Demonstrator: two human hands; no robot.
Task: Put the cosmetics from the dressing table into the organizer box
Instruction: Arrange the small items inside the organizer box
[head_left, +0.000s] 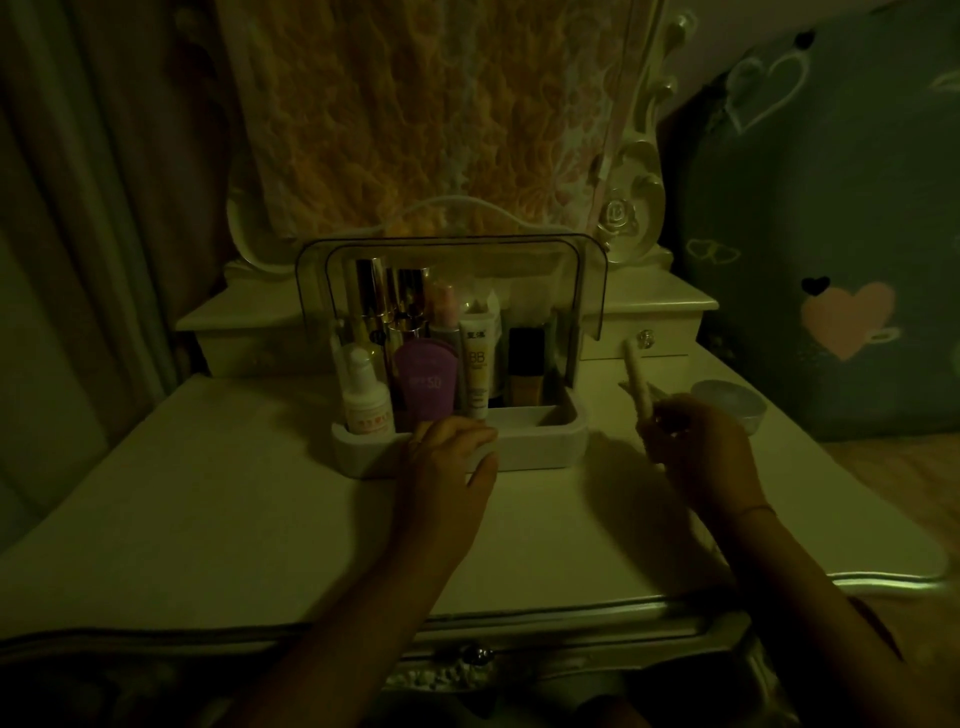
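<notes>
The white organizer box (540, 441) stands mid-table with its clear lid (311, 291) raised. Inside stand a white pump bottle (366, 400), a purple tube (426, 384), a BB cream tube (478, 364), a dark foundation bottle (525, 366) and several gold-capped tubes (374, 296). My left hand (452, 457) grips the box's front wall, fingers over the rim. To the right of the box, my right hand (696, 441) holds a slim pale tube (638, 379) upright, along with a thin item I cannot make out. A small round jar (730, 405) sits behind that hand.
The white dressing table (234, 493) has a raised drawer shelf (649, 306) at the back and a covered mirror (431, 114) above it. A curtain (78, 208) hangs left. A heart-patterned wall (831, 234) is close on the right. The light is dim.
</notes>
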